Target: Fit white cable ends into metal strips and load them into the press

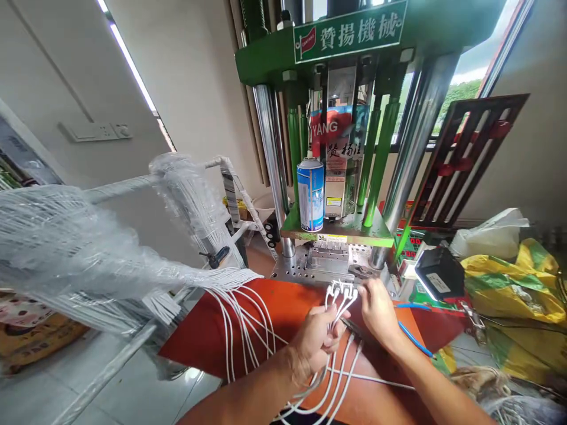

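Note:
My left hand (316, 337) is closed round a bunch of white cables (341, 310), just below their ends. Small white connectors (342, 290) stand up from the fist in a row, with thin white plastic bits across their tops. At the right end of this row is my right hand (376, 308), its fingers bent together. What lies between those fingertips is hidden. A thin dark tool (352, 326) shows between the hands, partly covered. More white cables with plugs (358, 347) lie on the orange-red mat (283, 304) beneath my wrists.
Ahead stands a green press (266, 62) with a metal mould (328, 260) on its bed. A blue spray can (310, 193) rests on its plate. Wrapped cable bundles (88, 236) hang on a rack at left. At right are a black box (440, 273), a blue hose (414, 339) and yellow-green sacks (509, 283).

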A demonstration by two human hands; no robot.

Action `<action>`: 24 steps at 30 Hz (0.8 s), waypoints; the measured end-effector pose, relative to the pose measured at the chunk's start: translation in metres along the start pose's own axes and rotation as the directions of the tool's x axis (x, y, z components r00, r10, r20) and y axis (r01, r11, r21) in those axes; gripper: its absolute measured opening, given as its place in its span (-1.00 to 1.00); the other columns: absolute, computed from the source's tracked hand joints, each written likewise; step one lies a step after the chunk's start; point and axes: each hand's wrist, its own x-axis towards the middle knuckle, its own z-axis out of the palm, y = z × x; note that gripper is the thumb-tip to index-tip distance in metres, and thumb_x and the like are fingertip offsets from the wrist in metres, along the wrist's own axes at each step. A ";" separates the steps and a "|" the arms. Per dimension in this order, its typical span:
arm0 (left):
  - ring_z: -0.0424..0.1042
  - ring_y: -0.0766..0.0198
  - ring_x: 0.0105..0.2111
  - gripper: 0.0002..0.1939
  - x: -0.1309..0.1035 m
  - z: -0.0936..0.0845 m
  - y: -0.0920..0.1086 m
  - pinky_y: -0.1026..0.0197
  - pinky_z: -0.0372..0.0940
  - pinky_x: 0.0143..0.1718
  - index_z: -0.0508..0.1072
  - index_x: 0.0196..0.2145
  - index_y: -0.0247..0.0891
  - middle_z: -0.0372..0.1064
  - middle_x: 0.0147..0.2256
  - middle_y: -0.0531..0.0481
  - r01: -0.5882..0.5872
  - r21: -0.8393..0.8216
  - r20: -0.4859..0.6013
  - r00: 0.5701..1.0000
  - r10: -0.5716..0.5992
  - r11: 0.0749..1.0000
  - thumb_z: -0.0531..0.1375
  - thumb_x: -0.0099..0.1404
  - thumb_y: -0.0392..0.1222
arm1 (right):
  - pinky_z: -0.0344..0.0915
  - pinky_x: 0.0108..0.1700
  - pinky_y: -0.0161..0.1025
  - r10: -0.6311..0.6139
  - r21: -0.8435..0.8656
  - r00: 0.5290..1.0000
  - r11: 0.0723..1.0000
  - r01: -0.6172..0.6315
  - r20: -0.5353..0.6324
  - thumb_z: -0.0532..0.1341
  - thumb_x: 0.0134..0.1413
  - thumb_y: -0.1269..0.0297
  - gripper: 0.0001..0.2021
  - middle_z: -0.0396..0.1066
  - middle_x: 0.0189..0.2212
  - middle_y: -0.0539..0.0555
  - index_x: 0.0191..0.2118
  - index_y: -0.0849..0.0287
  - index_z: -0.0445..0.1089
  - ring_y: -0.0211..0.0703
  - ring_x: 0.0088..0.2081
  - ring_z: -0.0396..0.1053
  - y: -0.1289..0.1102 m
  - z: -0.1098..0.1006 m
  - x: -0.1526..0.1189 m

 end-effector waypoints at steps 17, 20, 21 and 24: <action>-0.06 0.47 -0.68 -0.40 -0.050 0.020 0.020 0.30 -0.21 -0.62 0.59 -0.23 -0.42 0.06 -0.67 0.14 -0.084 0.449 0.313 0.947 -0.069 0.890 0.23 0.33 0.30 | 0.37 -0.39 -0.19 0.026 0.552 0.714 0.615 -0.563 0.700 0.07 0.25 -0.33 -0.41 0.46 -0.37 0.14 -0.15 0.16 0.46 -0.11 -0.43 0.40 -0.044 -0.069 -0.031; 0.04 0.43 -0.62 -0.46 -0.058 0.025 0.031 0.29 -0.08 -0.57 0.61 -0.29 -0.38 0.14 -0.62 0.08 -0.144 0.614 0.334 0.938 -0.090 0.776 0.22 0.35 0.25 | 0.34 -0.44 -0.23 0.131 0.645 0.759 0.448 -0.619 0.638 0.37 0.05 -0.17 -0.52 0.44 -0.41 0.08 -0.11 0.13 0.42 -0.13 -0.46 0.40 -0.047 -0.088 -0.041; 0.11 0.40 -0.59 -0.50 -0.062 0.024 0.037 0.29 0.00 -0.54 0.61 -0.32 -0.34 0.21 -0.59 0.05 -0.202 0.667 0.322 0.946 -0.033 0.718 0.23 0.35 0.22 | 0.34 -0.43 -0.24 0.214 0.652 0.785 0.455 -0.607 0.581 0.39 0.04 -0.13 -0.54 0.44 -0.42 0.06 -0.11 0.12 0.42 -0.14 -0.45 0.40 -0.040 -0.099 -0.046; 0.39 0.23 -0.39 -0.66 -0.071 -0.001 0.068 0.20 0.30 -0.34 0.58 -0.34 -0.20 0.43 -0.40 -0.01 -0.436 0.774 0.222 0.865 0.449 0.459 0.22 0.38 0.11 | 0.36 -0.35 -0.27 0.453 0.623 0.802 0.512 -0.592 0.390 0.41 0.05 -0.05 -0.60 0.48 -0.34 0.05 -0.11 0.10 0.44 -0.19 -0.39 0.40 0.004 -0.147 -0.071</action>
